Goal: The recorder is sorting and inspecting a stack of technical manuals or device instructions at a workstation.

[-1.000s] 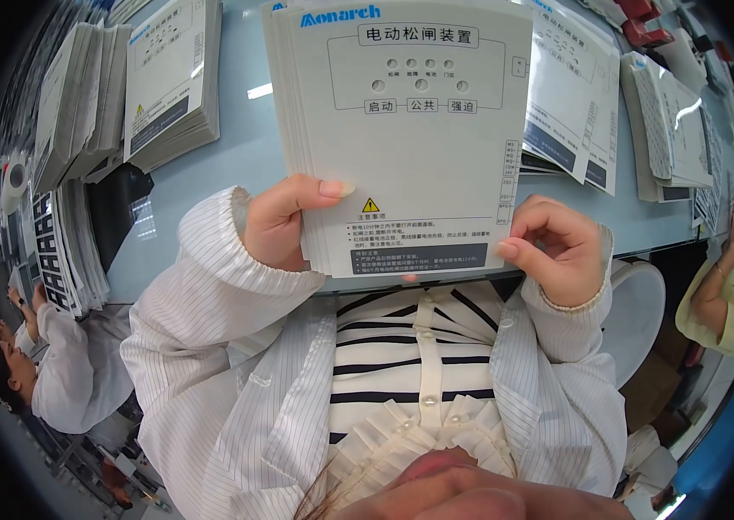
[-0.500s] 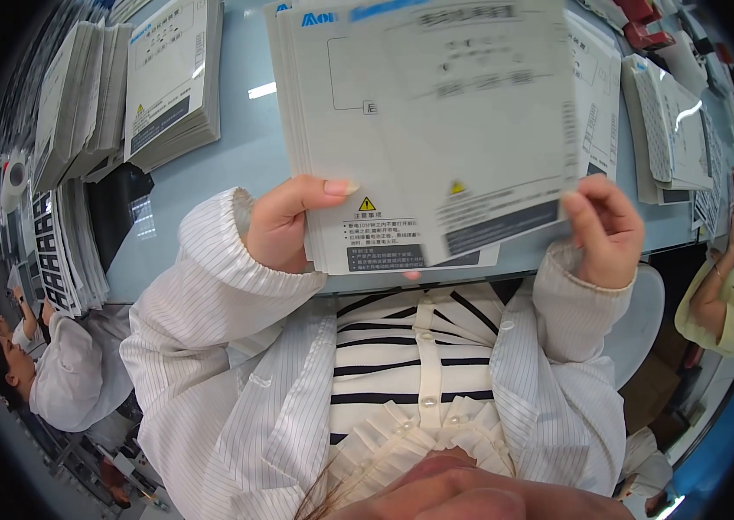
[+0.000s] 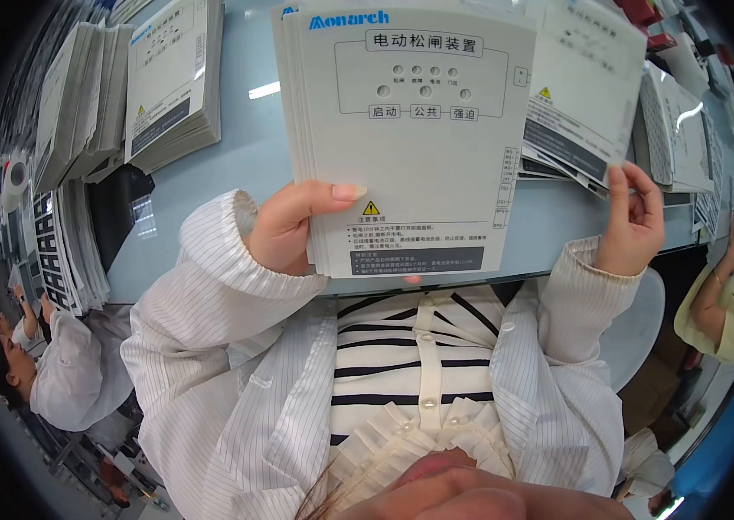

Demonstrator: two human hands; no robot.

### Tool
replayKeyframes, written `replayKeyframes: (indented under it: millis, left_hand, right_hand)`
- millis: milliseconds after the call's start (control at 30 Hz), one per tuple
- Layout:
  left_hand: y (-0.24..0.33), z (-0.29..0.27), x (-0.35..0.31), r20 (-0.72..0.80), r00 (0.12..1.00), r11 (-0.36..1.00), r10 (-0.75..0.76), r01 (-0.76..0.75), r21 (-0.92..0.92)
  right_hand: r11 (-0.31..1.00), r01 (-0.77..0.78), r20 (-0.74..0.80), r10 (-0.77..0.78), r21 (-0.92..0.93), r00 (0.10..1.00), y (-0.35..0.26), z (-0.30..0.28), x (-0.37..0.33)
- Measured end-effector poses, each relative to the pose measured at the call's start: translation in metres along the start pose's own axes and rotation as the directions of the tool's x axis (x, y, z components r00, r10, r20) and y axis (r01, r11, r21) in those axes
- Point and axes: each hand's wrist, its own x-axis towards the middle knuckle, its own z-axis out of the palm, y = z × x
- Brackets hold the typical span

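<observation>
My left hand is closed on a stack of flat white printed panels, its thumb lying on the front face. The top panel has blue lettering, small round holes, a yellow warning triangle and a dark band along its bottom. My right hand pinches a single panel by its lower right corner; that panel is tilted and slightly blurred. Under it, edges of other panels show on the table, mostly covered.
Tall piles of similar panels stand at the far left of the blue-grey table. Another pile lies at the right, near red objects. People sit at both sides, one in white, one in yellow.
My right hand has carried the single panel from in front of the stack to the far right, uncovering the stack's top panel. My left hand has kept its hold with little movement.
</observation>
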Motion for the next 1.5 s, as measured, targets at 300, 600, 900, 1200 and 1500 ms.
replayKeyframes:
  millis: [300, 600, 900, 1200, 1500]
  left_hand:
    - [0.007, 0.011, 0.003, 0.099, 0.995, 1.000, 0.026, -0.028, 0.015]
    - [-0.003, 0.006, 0.005, 0.060, 0.997, 0.993, 0.058, -0.064, 0.096]
    - [-0.008, 0.000, 0.007, 0.084, 0.993, 0.996, 0.080, -0.083, 0.033]
    - [0.000, 0.010, 0.010, 0.166, 0.985, 0.999, 0.035, -0.039, 0.021]
    - [-0.007, 0.004, 0.009, 0.188, 0.973, 0.988, 0.131, -0.113, -0.102]
  right_hand:
    - [0.963, 0.268, 0.514, -0.231, 0.002, 0.826, -0.023, 0.008, -0.035]
    - [0.917, -0.394, 0.797, 0.195, 0.058, 0.572, -0.035, 0.014, -0.048]
    - [0.953, -0.300, 0.729, 0.180, 0.036, 0.661, -0.033, 0.008, -0.044]
    - [0.994, -0.079, 0.229, 0.060, 0.075, 0.972, -0.006, -0.028, 0.008]
    - [0.927, 0.234, 0.024, -0.237, -0.293, 0.971, -0.004, -0.006, 0.005]
